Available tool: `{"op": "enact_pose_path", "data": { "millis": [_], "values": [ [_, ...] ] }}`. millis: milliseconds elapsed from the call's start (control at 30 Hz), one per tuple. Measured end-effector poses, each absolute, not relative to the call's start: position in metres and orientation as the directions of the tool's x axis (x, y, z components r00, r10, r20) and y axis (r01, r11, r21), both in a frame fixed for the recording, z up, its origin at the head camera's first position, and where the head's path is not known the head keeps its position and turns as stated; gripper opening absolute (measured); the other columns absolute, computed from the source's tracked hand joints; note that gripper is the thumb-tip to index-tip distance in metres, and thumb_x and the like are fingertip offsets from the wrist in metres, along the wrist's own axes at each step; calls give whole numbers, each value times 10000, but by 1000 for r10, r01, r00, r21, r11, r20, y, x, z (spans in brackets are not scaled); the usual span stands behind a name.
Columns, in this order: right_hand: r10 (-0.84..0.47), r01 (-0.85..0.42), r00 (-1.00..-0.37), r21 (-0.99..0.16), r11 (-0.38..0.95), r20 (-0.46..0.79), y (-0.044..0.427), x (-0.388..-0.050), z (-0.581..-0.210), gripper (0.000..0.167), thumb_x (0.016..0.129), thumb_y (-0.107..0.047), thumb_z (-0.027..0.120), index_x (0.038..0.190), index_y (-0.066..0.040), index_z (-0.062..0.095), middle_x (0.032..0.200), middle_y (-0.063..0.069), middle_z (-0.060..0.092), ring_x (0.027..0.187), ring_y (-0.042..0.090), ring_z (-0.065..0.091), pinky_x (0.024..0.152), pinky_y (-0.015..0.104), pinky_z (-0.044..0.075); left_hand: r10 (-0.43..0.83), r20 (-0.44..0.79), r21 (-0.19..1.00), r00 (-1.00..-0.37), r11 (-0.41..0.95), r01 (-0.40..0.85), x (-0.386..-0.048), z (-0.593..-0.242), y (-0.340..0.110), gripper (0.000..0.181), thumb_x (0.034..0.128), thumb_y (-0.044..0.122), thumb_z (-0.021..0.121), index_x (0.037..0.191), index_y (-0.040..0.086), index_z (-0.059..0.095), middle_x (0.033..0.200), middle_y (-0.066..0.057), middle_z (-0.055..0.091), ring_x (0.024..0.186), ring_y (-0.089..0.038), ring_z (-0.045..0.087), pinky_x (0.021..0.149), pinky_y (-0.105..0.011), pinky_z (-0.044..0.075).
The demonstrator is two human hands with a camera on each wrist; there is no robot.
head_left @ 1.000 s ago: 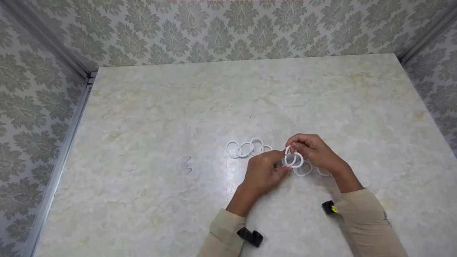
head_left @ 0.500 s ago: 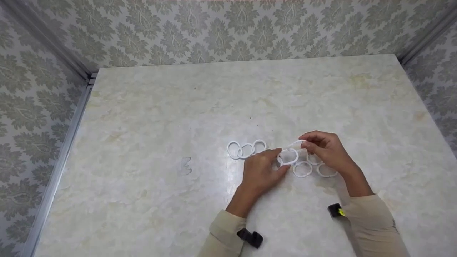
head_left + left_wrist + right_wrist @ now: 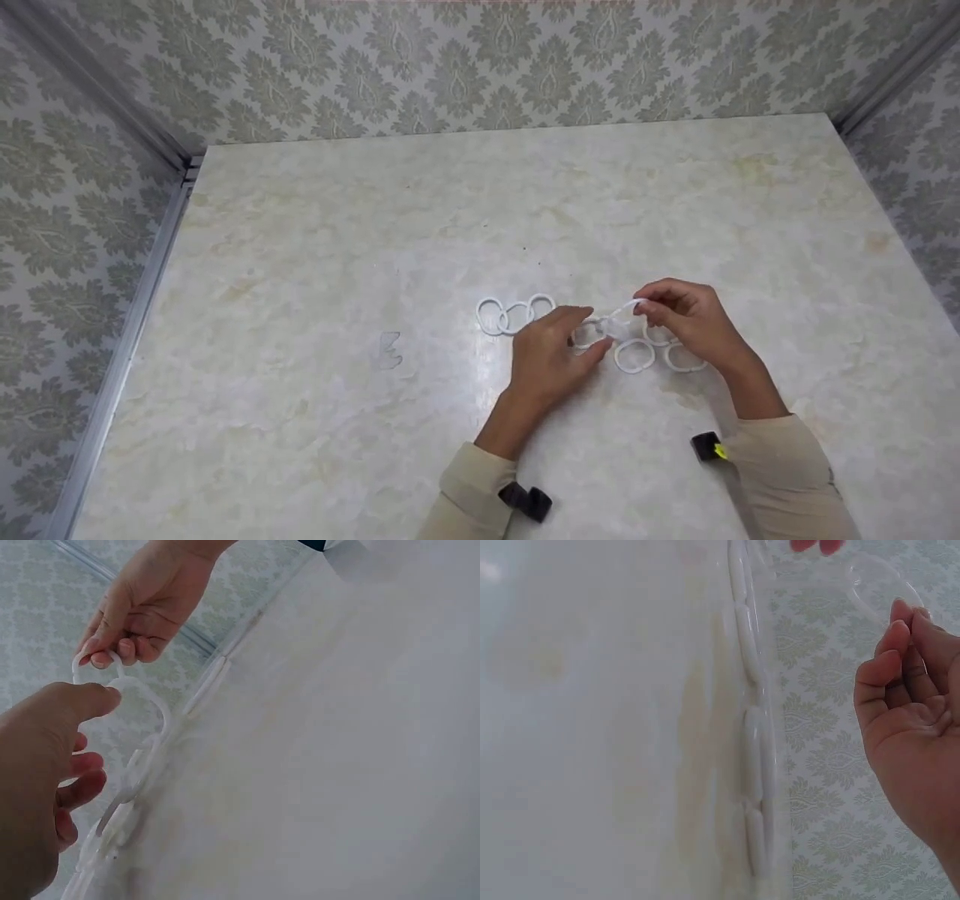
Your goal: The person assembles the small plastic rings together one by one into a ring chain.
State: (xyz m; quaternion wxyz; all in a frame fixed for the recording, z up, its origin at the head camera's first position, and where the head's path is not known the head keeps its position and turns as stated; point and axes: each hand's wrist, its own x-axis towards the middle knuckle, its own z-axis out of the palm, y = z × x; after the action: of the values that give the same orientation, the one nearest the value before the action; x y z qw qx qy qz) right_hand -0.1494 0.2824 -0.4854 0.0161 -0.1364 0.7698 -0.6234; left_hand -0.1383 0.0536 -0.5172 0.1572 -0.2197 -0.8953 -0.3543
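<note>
My right hand (image 3: 686, 319) pinches a white plastic ring (image 3: 627, 306) by its edge, raised off the table. A second white ring hangs blurred from it, between the two hands. My left hand (image 3: 551, 356) has its thumb and forefinger spread around this spot; in the left wrist view its thumb (image 3: 97, 700) overlaps the hanging ring (image 3: 159, 709). Linked white rings (image 3: 491, 316) lie left of that hand, which hides part of the chain; another ring (image 3: 588, 334) shows between its fingers. The right wrist view shows the pinched ring (image 3: 881, 581) faintly.
More white rings lie near the right hand: one ring (image 3: 634, 355) in front, another ring (image 3: 684, 358) below the palm, and one partly hidden. A flat clear piece with a jagged edge (image 3: 390, 350) lies left on the marbled table (image 3: 315, 225). Patterned walls stand behind and beside it.
My right hand has moved right, drawing its ring away from the left hand. The left hand's fingers have parted from the ring they held, which now swings blurred between the hands.
</note>
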Motion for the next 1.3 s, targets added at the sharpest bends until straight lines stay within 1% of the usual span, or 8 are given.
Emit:
{"op": "enact_pose_path", "data": {
  "millis": [100, 233, 500, 633, 767, 900, 1033, 1300],
  "values": [
    [-258, -192, -954, -972, 138, 152, 281, -149, -486, 134, 955, 88, 597, 1051, 174, 637, 890, -76, 745, 711, 43, 649, 652, 211, 549, 289, 447, 635, -847, 565, 527, -137, -514, 57, 298, 867, 307, 795, 1105, 128, 773, 1033, 19, 784, 715, -98, 682, 662, -189, 519],
    [-298, -200, -940, -976, 80, 168, 280, -149, -486, 144, 958, 104, 579, 1049, 214, 600, 912, -53, 757, 731, 43, 682, 677, 205, 573, 276, 436, 720, -856, 464, 516, -135, -512, 60, 212, 905, 221, 766, 1075, 95, 774, 954, -12, 778, 694, -124, 670, 658, -132, 473],
    [-328, -209, -930, -973, 99, 166, 280, -149, -485, 137, 952, 105, 589, 1043, 205, 607, 930, -34, 771, 751, 33, 695, 688, 209, 577, 240, 425, 812, -873, 324, 485, -135, -514, 62, 124, 941, 135, 719, 1010, 50, 777, 917, -48, 787, 702, -115, 661, 665, -200, 533],
    [-319, -206, -937, -961, 183, 140, 284, -149, -484, 141, 954, 70, 614, 1060, 157, 645, 940, -23, 759, 762, 48, 693, 700, 207, 570, 235, 422, 822, -876, 309, 479, -135, -515, 61, 118, 934, 116, 722, 1000, 33, 775, 916, -66, 789, 707, -140, 672, 662, -210, 535],
    [-288, -197, -952, -927, 318, 103, 293, -150, -483, 134, 956, 12, 647, 1064, 74, 696, 943, -3, 741, 774, 89, 696, 722, 189, 561, 231, 410, 827, -882, 314, 467, -135, -515, 62, 115, 933, 114, 723, 992, 34, 779, 916, -62, 791, 702, -136, 672, 653, -167, 508],
    [-234, -180, -970, -836, 518, 64, 306, -150, -484, 121, 956, -70, 684, 1041, -2, 736, 925, 3, 739, 767, 50, 647, 714, 165, 517, 233, 399, 831, -887, 318, 457, -135, -515, 62, 121, 937, 119, 720, 992, 31, 782, 915, -57, 792, 700, -118, 669, 655, -143, 497],
    [-188, -122, -982, -721, 682, -12, 317, -152, -485, 121, 953, -116, 703, 1040, -45, 747, 939, 68, 743, 790, -17, 577, 714, 166, 478, 235, 401, 829, -886, 319, 460, -135, -514, 63, 117, 933, 121, 726, 985, 36, 785, 903, -61, 791, 692, -117, 670, 660, -156, 512],
    [-189, -85, -977, -629, 773, -101, 329, -155, -487, 116, 940, -101, 713, 1041, -51, 741, 984, 124, 739, 834, 51, 586, 743, 176, 467, 237, 395, 827, -887, 330, 456, -134, -513, 64, 104, 927, 122, 733, 976, 52, 792, 887, -61, 790, 679, -116, 663, 658, -194, 536]
  ]
}}
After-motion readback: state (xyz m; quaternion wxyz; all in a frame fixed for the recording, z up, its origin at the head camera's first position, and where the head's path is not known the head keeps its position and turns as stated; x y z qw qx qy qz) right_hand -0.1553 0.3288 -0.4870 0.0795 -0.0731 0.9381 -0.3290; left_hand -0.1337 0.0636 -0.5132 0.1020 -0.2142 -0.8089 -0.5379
